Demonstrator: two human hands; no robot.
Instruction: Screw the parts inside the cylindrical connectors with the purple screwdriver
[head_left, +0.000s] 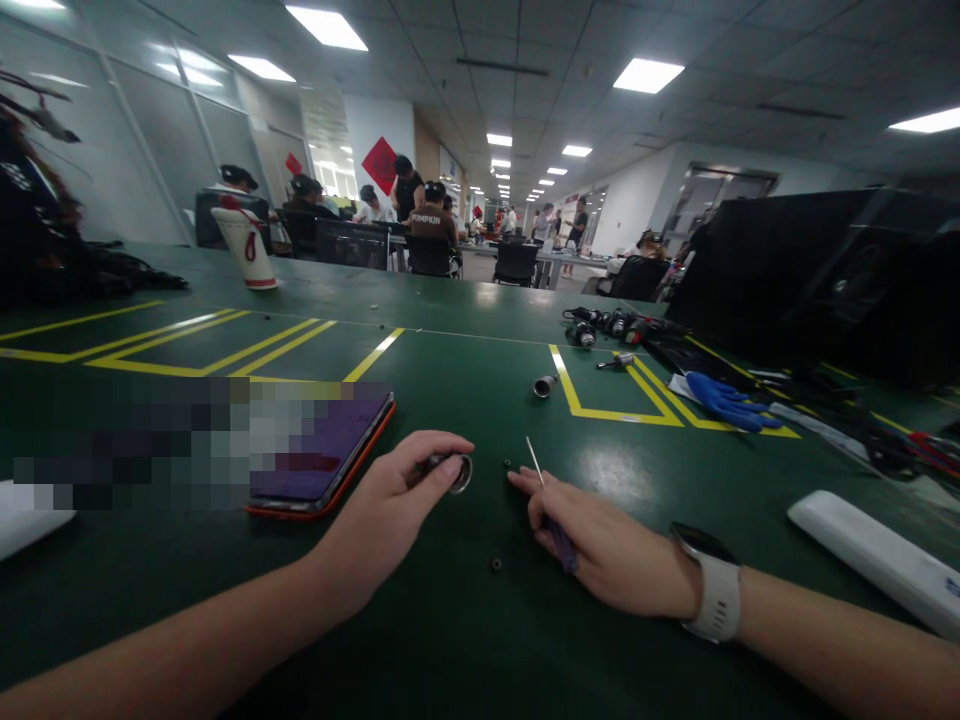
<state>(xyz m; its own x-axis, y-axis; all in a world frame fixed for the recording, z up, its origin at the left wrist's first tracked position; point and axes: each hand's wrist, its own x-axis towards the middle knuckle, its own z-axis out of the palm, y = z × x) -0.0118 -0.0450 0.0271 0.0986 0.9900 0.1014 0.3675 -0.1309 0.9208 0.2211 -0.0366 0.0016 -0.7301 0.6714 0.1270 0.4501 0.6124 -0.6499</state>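
Note:
My left hand rests on the green table and pinches a small round metal ring part between thumb and fingers. My right hand, with a white watch at the wrist, lies to its right and grips a thin screwdriver with a purple handle, its metal shaft pointing up and away. A tiny dark screw lies between the two hands. Another small dark piece sits nearer to me.
A phone in an orange case lies left of my left hand. A metal socket, more small tools, a blue glove and a white bar lie to the right. A paper cup stands far left. People sit at desks behind.

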